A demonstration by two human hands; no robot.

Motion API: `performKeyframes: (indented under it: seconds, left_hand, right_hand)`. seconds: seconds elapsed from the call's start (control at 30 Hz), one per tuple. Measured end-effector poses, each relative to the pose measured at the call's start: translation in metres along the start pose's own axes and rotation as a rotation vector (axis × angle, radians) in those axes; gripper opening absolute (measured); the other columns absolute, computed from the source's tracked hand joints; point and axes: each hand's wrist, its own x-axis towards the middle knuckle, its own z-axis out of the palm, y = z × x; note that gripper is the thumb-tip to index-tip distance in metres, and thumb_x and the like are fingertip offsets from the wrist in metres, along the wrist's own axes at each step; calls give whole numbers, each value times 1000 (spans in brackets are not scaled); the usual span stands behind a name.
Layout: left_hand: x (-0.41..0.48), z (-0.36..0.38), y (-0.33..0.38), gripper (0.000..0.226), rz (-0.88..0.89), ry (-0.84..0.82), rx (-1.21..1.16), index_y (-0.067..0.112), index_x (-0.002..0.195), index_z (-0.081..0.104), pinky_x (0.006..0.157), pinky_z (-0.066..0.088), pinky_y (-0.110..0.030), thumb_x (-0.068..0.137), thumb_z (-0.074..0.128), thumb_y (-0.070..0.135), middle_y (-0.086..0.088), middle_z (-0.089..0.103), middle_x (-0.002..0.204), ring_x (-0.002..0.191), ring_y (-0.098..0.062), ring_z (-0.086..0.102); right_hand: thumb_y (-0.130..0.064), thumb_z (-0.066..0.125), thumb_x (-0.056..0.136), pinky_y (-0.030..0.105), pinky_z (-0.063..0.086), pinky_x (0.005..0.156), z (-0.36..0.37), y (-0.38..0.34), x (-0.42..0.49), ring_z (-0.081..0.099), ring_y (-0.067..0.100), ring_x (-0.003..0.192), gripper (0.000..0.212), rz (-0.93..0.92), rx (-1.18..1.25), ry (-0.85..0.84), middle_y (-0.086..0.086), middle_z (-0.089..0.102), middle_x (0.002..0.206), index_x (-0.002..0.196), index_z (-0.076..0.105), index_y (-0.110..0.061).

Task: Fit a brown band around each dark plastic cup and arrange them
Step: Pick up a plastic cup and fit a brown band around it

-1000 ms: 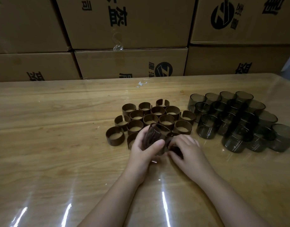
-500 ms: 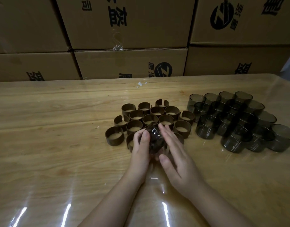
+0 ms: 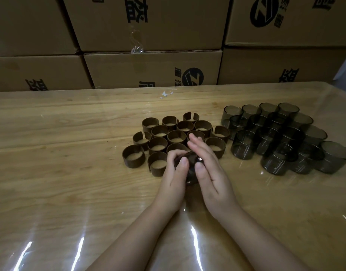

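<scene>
A held cup point(image 3: 190, 174) is clamped between both hands at the near edge of the brown bands point(image 3: 176, 136). Whether it touches the nearest bands or is raised just above them cannot be told. The left hand point(image 3: 173, 180) is curled round the cup's left side, with the thumb laid over its top. The right hand point(image 3: 212, 174) is kept flat, its fingers point(image 3: 197, 145) straight and together. It is pressed against the cup's right side, and the fingers reach out over the near rows of bands.

The cup is thus enclosed from both sides and lies equally near to each hand. Only a dark sliver of it is shown between the thumbs. Its long axis is judged to run roughly away from the person and tilted, though most of it is hidden. Whether a band is already wrapped on it cannot be seen. The flat press is read as a band being seated round the wall.

The bare dark cups point(image 3: 275, 137) are grouped just to the right of the bands, so the next cup is judged to fall to the right hand.

The worktop point(image 3: 70, 153) under the bands is pale wood covered by a clear film point(image 3: 78, 249), on which streaks of light are reflected on the near side. Beyond the bands, cardboard boxes point(image 3: 148, 26) printed in black are stacked at the worktop's far edge.
</scene>
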Motion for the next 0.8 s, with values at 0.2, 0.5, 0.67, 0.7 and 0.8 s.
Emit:
performKeyframes:
  seconds: [0.2,0.5,0.67,0.7,0.8]
  left_hand:
    - [-6,3,6,35,216,16,166,40,115,49,84,47,-14,87,47,61,18,61,113,105,-3,61]
    - [-4,22,21,25,-279,56,-670,16,97,64,72,55,-27,79,56,30,-3,66,95,89,-15,67]
    - [-2,16,24,33,-444,36,-805,15,94,77,72,57,-30,84,56,39,-10,73,97,92,-19,71]
    - [-2,14,24,36,-491,25,-808,15,95,78,71,57,-31,85,54,41,-12,73,99,94,-21,71]
    - [-1,9,23,35,-518,-3,-779,15,98,77,72,57,-33,88,53,37,-13,72,103,96,-24,71]
  right_hand:
    - [-54,42,80,15,45,90,-1,-5,-3,52,1,118,45,317,268,16,-26,54,120,123,50,-45]
    - [-35,45,90,30,47,92,2,5,-1,51,7,111,41,23,-113,104,-9,50,117,122,52,-11]
    - [-31,48,90,35,42,102,-2,10,0,47,11,124,37,-79,-199,37,-1,51,126,121,53,-12]
    - [-31,49,89,35,41,104,-4,10,1,46,13,126,35,-93,-214,25,0,52,126,120,53,-14]
    - [-28,50,88,27,36,106,-8,11,0,50,20,122,30,-196,-291,-1,2,55,122,117,51,-19]
